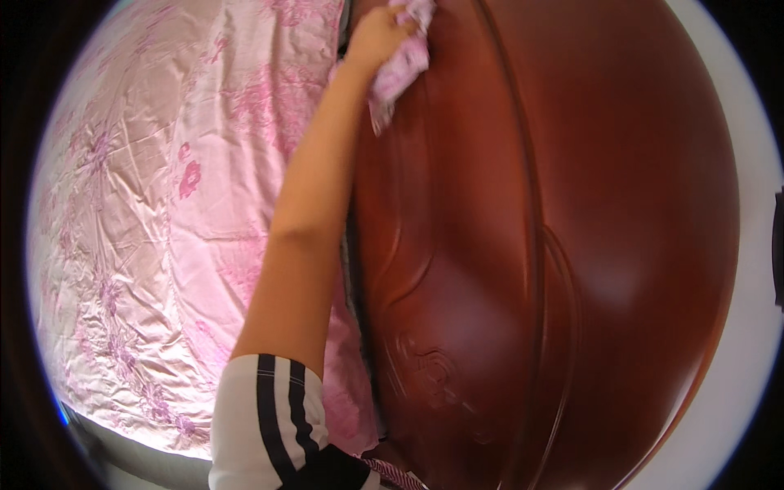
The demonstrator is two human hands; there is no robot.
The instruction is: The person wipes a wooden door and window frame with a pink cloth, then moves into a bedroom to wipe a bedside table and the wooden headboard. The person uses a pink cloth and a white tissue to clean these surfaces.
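My left hand [383, 37] is at the top of the view, its arm stretched out along the side of a bed. It grips a crumpled pink and white cloth [401, 76], which hangs against a glossy red-brown headboard [478, 184] with raised curved mouldings. Part of the cloth is hidden by the fingers, and its upper end is cut off by the picture's edge. The carved relief [435, 370] on the lower panel lies well away from the hand. My right hand is out of view.
A wrinkled pink floral bedsheet [202, 239] spreads over the mattress on the left. A dark narrow gap [354, 294] runs between bed and headboard. Striped fabric [398, 473] shows at the bottom. Behind the headboard is a pale wall [750, 184].
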